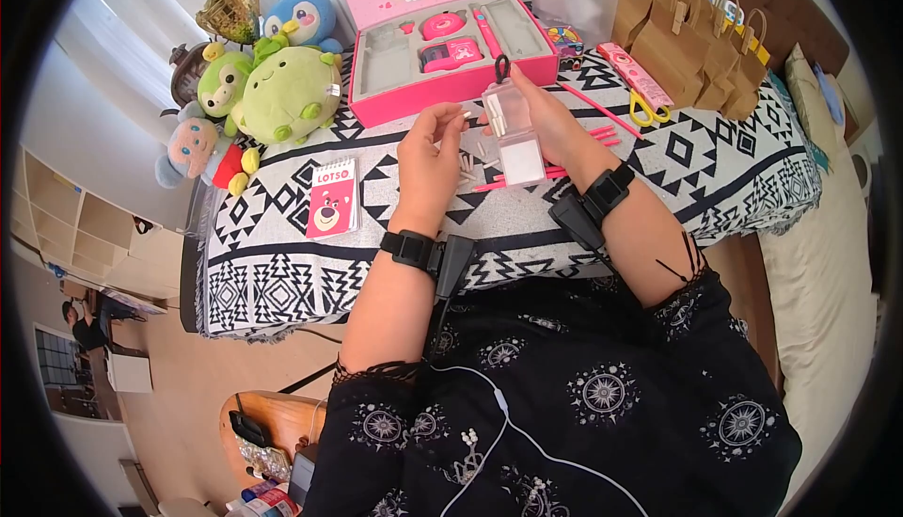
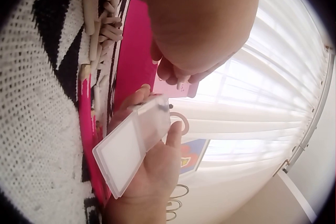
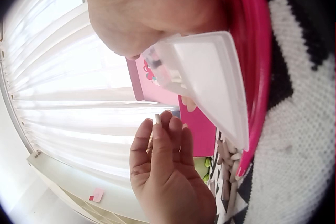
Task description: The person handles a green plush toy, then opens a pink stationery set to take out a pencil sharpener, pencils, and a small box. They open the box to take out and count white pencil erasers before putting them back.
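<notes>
My left hand (image 1: 432, 161) pinches a short white stick (image 3: 158, 119) between thumb and fingertips, just left of the case. A small clear plastic case (image 1: 519, 159) with its lid swung open is held in my right hand (image 1: 547, 127), the thumb along its side. Several white sticks (image 1: 497, 119) stand inside the case's upper part, and a black loop (image 1: 502, 68) hangs at its top end. Below the hands, more loose white sticks (image 2: 110, 29) lie heaped on the patterned cloth. Beside and under the case lie pink pencils (image 1: 602, 136), partly hidden by the right hand.
An open pink gift box (image 1: 451, 108) stands behind the hands. Plush toys (image 1: 287, 94) sit at the back left, with a LOTSO notebook (image 1: 332, 199) in front. To the right are yellow scissors (image 1: 649, 111), a pink long box (image 1: 635, 75) and brown paper bags (image 1: 682, 56).
</notes>
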Tool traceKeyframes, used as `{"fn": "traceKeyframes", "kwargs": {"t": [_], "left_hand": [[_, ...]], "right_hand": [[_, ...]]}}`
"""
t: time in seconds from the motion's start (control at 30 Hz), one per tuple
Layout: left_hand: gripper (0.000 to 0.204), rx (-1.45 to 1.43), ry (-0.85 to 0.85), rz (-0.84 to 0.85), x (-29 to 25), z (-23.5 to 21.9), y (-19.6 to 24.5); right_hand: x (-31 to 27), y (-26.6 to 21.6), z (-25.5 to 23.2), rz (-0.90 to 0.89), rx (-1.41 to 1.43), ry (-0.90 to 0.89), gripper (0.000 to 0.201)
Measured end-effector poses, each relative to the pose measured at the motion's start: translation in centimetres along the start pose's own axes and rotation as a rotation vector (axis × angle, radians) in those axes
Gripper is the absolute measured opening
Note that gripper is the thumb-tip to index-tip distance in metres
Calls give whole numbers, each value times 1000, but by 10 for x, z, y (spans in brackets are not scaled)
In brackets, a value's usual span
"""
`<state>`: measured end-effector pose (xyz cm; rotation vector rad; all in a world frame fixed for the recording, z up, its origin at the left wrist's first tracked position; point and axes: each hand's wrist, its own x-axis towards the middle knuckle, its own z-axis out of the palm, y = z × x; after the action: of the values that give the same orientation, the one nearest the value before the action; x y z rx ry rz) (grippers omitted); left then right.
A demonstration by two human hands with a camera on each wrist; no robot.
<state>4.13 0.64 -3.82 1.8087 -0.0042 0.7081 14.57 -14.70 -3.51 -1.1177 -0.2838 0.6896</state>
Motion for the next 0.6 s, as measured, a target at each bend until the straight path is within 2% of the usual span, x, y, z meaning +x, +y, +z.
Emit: {"fn": "traceKeyframes", "kwargs": {"t": [0.07,0.13,0.37,0.47,0.6], "left_hand": [[10,51,-7,11,-1,-1,2],[12,101,-21,124,-2,-1,3],[8,100,-111,128,-1,-2,5],[9,184,-184,110,-2,-2,4],[10,229,-247,195,-3,-1,1]], "right_hand": [[-1,1,1,12,6,-17,56],[-1,2,3,51,6,-82,53],[-4,4,5,45,50,-166,48],[-6,3,5,74,17,-224,47],[-9,3,7,91,-61,-222,47]]}}
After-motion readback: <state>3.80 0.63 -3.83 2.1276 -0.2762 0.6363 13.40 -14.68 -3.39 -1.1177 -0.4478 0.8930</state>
